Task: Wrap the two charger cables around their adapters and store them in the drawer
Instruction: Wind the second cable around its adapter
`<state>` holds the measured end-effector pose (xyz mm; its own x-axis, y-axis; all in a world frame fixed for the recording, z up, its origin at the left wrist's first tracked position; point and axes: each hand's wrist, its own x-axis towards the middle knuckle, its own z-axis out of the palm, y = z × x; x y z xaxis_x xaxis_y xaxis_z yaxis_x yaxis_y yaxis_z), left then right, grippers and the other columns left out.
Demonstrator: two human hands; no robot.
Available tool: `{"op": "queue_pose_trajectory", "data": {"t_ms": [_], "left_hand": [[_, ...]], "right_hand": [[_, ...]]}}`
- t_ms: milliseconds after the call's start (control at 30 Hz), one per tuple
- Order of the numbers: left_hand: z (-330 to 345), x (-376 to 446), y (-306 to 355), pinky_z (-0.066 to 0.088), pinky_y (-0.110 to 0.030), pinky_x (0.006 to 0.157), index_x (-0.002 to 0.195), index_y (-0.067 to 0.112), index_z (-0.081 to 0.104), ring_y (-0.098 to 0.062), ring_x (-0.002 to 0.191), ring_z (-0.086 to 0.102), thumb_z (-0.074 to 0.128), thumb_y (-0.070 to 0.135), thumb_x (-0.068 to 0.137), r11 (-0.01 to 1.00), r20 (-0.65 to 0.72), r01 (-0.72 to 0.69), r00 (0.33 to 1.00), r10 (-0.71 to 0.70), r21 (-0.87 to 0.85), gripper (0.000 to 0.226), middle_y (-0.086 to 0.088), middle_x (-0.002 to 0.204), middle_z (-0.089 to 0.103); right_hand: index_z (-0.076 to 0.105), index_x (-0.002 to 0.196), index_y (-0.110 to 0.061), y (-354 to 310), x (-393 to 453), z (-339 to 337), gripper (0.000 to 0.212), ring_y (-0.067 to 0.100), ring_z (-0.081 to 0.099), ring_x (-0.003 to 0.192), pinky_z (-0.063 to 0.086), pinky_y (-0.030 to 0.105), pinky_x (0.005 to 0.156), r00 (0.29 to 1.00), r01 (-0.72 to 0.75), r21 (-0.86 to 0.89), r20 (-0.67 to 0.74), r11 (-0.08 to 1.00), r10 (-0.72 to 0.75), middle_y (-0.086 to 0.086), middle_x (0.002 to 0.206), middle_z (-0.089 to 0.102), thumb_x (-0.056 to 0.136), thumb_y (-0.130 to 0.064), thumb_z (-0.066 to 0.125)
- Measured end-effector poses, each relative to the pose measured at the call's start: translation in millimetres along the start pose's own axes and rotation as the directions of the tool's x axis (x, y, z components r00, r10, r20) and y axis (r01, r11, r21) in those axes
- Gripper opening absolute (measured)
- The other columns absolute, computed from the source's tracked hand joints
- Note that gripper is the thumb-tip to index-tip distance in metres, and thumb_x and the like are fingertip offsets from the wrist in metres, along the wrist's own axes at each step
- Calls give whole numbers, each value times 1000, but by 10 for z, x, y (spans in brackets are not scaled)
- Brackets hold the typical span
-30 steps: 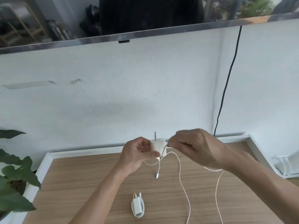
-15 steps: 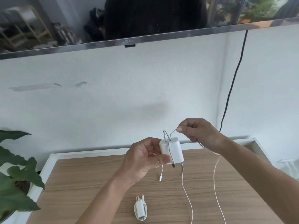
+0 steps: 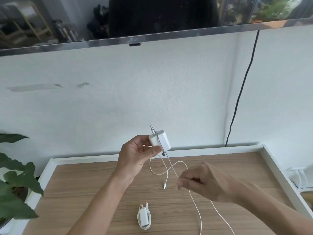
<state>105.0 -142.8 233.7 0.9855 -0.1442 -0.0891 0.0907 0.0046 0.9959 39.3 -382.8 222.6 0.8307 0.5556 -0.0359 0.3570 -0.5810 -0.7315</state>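
My left hand point(image 3: 135, 156) holds a white adapter point(image 3: 160, 140) above the wooden cabinet top, its prongs pointing up. One turn of its white cable point(image 3: 171, 164) runs over the adapter's side. My right hand point(image 3: 203, 181), lower and to the right, pinches that cable; the rest trails down toward the near edge. The cable's free plug point(image 3: 164, 185) dangles below. A second adapter point(image 3: 144, 217), with its cable coiled around it, lies on the wood near me. No drawer is in view.
The wooden top point(image 3: 84, 192) has a white raised rim point(image 3: 81, 159). A leafy plant point(image 3: 15, 192) stands at the left. A wall-mounted TV point(image 3: 135, 19) hangs above, and a black cord point(image 3: 240, 92) runs down the wall. White cables point(image 3: 299, 177) lie beyond the right rim.
My right hand has swung down from above the adapter to below and right of it, drawing the cable over the adapter's side. My left hand has tilted the adapter slightly.
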Motion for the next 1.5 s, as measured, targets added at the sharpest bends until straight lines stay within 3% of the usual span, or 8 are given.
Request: {"op": "queue_pose_trajectory", "data": {"t_ms": [267, 433, 667, 833, 1000, 1133, 1300, 1500], "left_hand": [[101, -37, -149, 61, -39, 76, 101, 14, 76, -22, 77, 73, 95, 17, 67, 971, 87, 6, 996, -28, 239, 38, -11, 89, 80], [126, -109, -98, 63, -42, 82, 102, 13, 76, -21, 80, 76, 93, 10, 71, 969, 257, 28, 962, -93, 247, 35, -8, 91, 81], [164, -271, 51, 60, -38, 90, 108, 13, 78, -18, 91, 74, 88, 9, 77, 985, 425, -36, 905, -38, 166, 33, -2, 99, 80], [200, -311, 130, 58, -25, 82, 111, 8, 76, -12, 85, 74, 82, -2, 79, 996, 461, -36, 888, -5, 80, 34, 3, 93, 79], [173, -303, 186, 60, -34, 82, 109, 16, 79, -25, 92, 73, 85, 8, 76, 998, 410, -23, 911, 47, -63, 35, -17, 100, 77], [142, -253, 218, 56, -49, 93, 108, 17, 78, -30, 96, 69, 85, 15, 78, 994, 363, -61, 927, 90, -90, 31, -32, 103, 72], [112, -205, 165, 57, -26, 81, 106, 11, 78, -17, 81, 74, 82, 12, 76, 996, 223, -28, 974, 47, -88, 31, -6, 89, 79], [43, -107, 49, 58, -21, 79, 108, 12, 78, -12, 83, 75, 81, 8, 81, 1000, 92, 12, 996, -10, -17, 27, -5, 95, 82]], "right_hand": [[62, 84, -12, -397, 46, -430, 38, 18, 45, 60, 39, 28, 59, 980, 186, -212, -31, 960, -196, 0, 66, 50, 108, -39, 50], [78, 101, -18, -327, 220, -697, 17, -8, 60, 72, 41, 7, 69, 967, 158, -221, -163, 962, -196, -27, 81, 63, 103, -26, 63], [81, 79, -29, -78, 372, -905, 5, 23, 54, 73, 41, 36, 72, 974, -81, 264, -183, 961, 132, 12, 86, 76, 84, -30, 83], [81, 78, -18, 185, 420, -753, 30, 15, 43, 61, 36, 34, 62, 950, -179, 422, -161, 889, 268, 13, 67, 60, 70, -46, 81], [81, 73, -26, 463, 356, -419, 24, 10, 34, 52, 27, 22, 52, 915, -268, 573, -101, 775, 391, -5, 56, 46, 84, -45, 70], [80, 71, -33, 531, 241, 22, 34, 11, 36, 52, 28, 24, 52, 912, -350, 537, 7, 768, 410, -3, 59, 49, 95, -45, 59], [79, 93, -32, 410, 41, 195, 38, 10, 47, 58, 40, 27, 60, 949, -316, 300, 82, 900, 306, -12, 58, 54, 99, -56, 50], [75, 95, -28, -12, -164, -23, 38, 12, 46, 55, 40, 26, 56, 991, -101, 72, 92, 992, 94, -1, 61, 51, 103, -56, 50]]}}
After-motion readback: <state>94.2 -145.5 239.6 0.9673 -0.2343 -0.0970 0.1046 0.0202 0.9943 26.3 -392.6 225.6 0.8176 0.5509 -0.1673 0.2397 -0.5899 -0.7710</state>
